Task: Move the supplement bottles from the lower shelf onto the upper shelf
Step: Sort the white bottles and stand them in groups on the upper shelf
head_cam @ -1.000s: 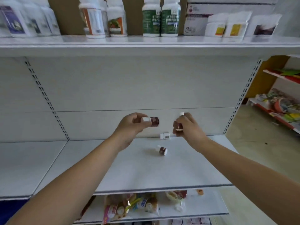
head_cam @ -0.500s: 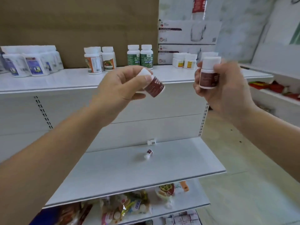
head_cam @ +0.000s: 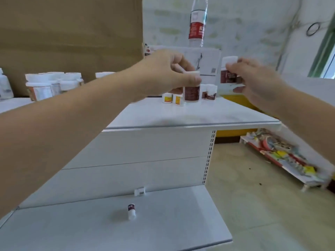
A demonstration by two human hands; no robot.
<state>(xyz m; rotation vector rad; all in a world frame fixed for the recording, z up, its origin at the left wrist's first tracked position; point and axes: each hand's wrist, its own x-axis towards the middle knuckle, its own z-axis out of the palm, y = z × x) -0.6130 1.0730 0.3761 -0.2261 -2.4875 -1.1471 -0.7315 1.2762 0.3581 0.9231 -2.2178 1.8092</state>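
Head view: bottle [head_cam: 191, 92] upright below left hand [head_cam: 167, 74] grip.

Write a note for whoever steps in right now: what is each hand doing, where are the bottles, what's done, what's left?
Left hand: grips a brown-label bottle upright, low over the upper shelf; contact unclear.
Right hand: grips a second bottle, higher, further right.
Done: two similar small bottles stand on that shelf.
Left: set both down, then fetch the lying bottle and the white bottle from the lower shelf.
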